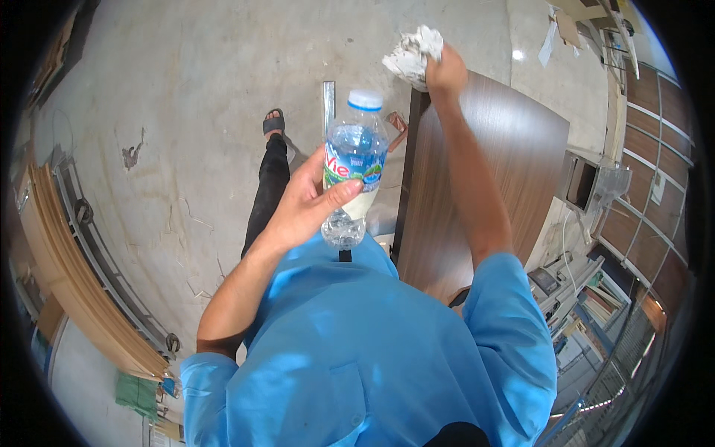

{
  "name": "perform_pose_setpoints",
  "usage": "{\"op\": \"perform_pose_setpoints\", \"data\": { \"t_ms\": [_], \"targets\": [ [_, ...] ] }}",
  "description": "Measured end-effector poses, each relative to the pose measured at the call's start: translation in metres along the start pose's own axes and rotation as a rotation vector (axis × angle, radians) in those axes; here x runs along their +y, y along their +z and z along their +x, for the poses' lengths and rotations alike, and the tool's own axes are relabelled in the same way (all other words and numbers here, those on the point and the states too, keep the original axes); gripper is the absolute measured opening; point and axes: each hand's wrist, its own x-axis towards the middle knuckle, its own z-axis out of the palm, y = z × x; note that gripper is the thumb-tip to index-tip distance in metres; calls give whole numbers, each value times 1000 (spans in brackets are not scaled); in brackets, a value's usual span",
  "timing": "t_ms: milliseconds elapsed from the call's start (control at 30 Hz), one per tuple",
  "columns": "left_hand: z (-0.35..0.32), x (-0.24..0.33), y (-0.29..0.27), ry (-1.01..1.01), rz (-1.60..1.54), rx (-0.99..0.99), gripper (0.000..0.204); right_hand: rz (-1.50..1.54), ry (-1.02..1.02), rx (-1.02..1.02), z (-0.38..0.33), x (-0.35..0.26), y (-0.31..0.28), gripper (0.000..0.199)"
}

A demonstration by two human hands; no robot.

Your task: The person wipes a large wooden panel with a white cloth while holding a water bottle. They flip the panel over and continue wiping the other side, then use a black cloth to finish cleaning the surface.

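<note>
At brown panel (439, 201), far end, gripping cloth (411, 56) in right hand (447, 72); nearer, gripping capped bottle (356, 149) in left hand (304, 203); cannot gauge completion.

Workshop: long boards (83, 279), concrete floor (201, 112).

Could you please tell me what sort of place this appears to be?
Likely a woodworking or furniture workshop: long wooden-looking boards at the left, a brown wood-grain panel at the right, and a scuffed grey floor.
</note>
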Motion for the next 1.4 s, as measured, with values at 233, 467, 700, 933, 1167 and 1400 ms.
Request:
{"op": "perform_pose_setpoints", "data": {
  "t_ms": [233, 467, 700, 933, 1167, 1400],
  "targets": [
    [-16, -2, -10, 60, -71, 26, 64, -121, -47, -216, -207, -27, -47, 63],
    [-3, -9, -9, -63, -123, -69, 61, -168, -123, -49, -86, -21, -4, 52],
    [-2, 1, -6, -10, -65, -59, 65, -206, 85, -666, -289, -26, -76, 51],
    [-3, 2, -4, -54, -21, -106, 66, -258, -329, 59, -75, 7, 30, 62],
    [7, 15, -7, -56, 10, -119, 63, 26, 8, 135, -68, 57, -2, 53],
    [14, 11, -8, -90, 99, -142, 72, -809, 808, -70, -163, 222, -102, 45]
  ]
}}
